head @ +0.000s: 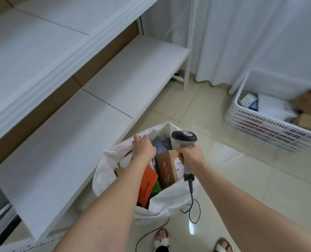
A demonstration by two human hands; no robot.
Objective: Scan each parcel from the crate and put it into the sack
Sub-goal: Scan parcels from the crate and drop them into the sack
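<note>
The sack stands open on the floor between the 2 forearms, its mouth right under both hands. Inside it, a brown box stands on end just below and left of the right hand. An orange packet and a green one lie beside the box, under the left forearm. A dark parcel sits toward the far side, between the hands. The left hand is at the sack's far left rim, fingers curled together over the white fabric and gripping it. The right hand is wrapped tight round the handle of the scanner, whose grey head points away above the sack's right edge. Its cable drops from the handle's butt and loops on the tiles. The crate, white and slatted, sits well apart at the right, near the curtain. It holds brown boxes, a white mailer and a dark labelled parcel. White shelves run along the left, and 2 sandalled feet show at the bottom edge.
</note>
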